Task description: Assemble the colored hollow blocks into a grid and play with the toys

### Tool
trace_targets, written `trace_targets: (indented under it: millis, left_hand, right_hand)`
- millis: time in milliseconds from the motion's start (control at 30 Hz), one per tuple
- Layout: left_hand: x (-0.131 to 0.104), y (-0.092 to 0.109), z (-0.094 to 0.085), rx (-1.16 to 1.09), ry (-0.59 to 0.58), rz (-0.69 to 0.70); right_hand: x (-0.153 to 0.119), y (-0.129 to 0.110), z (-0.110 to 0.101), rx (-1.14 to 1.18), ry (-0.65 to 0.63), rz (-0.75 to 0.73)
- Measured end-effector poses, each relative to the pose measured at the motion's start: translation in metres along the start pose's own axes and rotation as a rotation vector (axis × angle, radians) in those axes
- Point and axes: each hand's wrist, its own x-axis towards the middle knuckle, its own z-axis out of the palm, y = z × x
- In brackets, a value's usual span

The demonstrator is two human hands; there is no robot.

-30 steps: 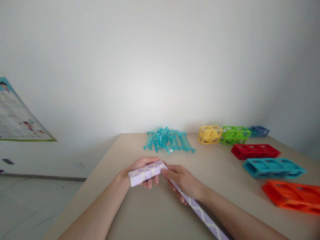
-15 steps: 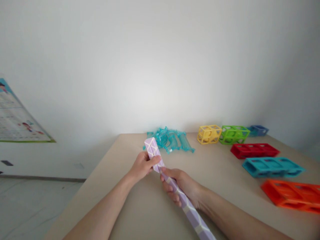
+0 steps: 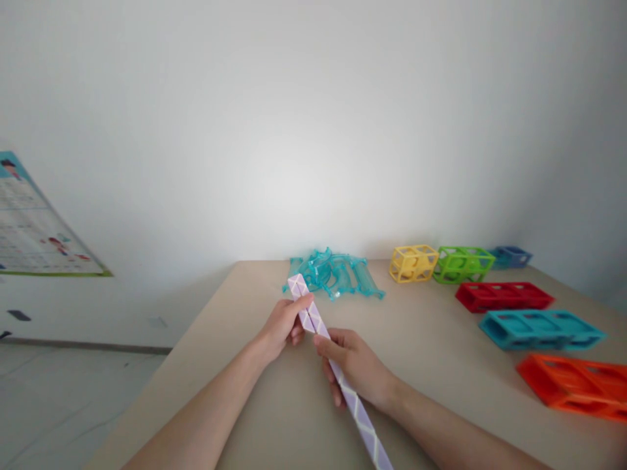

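Observation:
A long purple snake puzzle (image 3: 363,418) with pale lines between its wedges runs from the bottom edge up to the middle of the view. Its far end is folded back, so two strands lie side by side there. My left hand (image 3: 280,328) is closed on that doubled end, thumb across the top. Just below the fold, my right hand (image 3: 360,369) wraps round the single strand with the thumb on top. The near end of the puzzle runs out of view. Both hands are over the table (image 3: 274,418).
Translucent teal plastic pieces (image 3: 337,274) lie in a heap by the wall. To the right stand open-framed blocks: yellow (image 3: 414,264), green (image 3: 464,264), dark blue (image 3: 514,256), red (image 3: 504,297), teal (image 3: 543,329) and orange (image 3: 578,386). A poster (image 3: 39,228) hangs at left.
The puzzle has turned about its length, showing a different pattern of lines, and its near part has swung left. My right fingers have shifted on the strand. The view has moved slightly left.

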Motion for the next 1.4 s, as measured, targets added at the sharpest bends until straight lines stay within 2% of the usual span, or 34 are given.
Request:
trace_targets:
  millis: [167,233,367,567,733,900,1000,1100,1167,1233,1400]
  left_hand:
    - [0.004,0.002,-0.003,-0.071,0.150,0.131]
    - [0.002,0.002,-0.001,-0.019,0.095,0.155]
    - [-0.005,-0.002,0.006,0.162,-0.091,0.096]
    - [-0.008,-0.003,0.010,0.181,-0.025,0.228]
    - [-0.006,-0.002,0.002,0.383,0.034,0.429]
    - [-0.007,0.001,-0.002,0.516,0.048,0.469]
    - [-0.011,0.006,-0.004,0.577,0.021,0.510]
    - [-0.015,0.010,-0.005,0.595,-0.020,0.546]
    - [-0.017,0.011,-0.006,0.551,-0.039,0.533]
    - [-0.016,0.010,-0.005,0.470,-0.048,0.488]
    - [-0.007,0.003,-0.002,0.277,-0.030,0.257]
  right_hand:
    - [-0.003,-0.004,-0.002,-0.038,-0.047,0.060]
    - [-0.003,-0.005,-0.001,-0.041,-0.015,0.053]
    - [0.001,-0.005,-0.001,-0.105,0.104,0.045]
    - [0.001,-0.006,-0.005,-0.156,0.067,0.005]
    - [-0.003,-0.010,-0.006,-0.172,0.091,0.012]
    - [-0.001,-0.007,-0.007,-0.187,0.093,0.021]
    - [0.000,-0.008,-0.007,-0.086,0.093,0.091]
    - [0.000,-0.013,-0.007,0.092,-0.003,0.235]
    - [-0.002,-0.017,-0.007,0.154,-0.095,0.295]
    - [-0.003,-0.018,-0.006,0.168,-0.132,0.286]
    - [-0.004,-0.010,0.001,0.036,0.019,0.091]
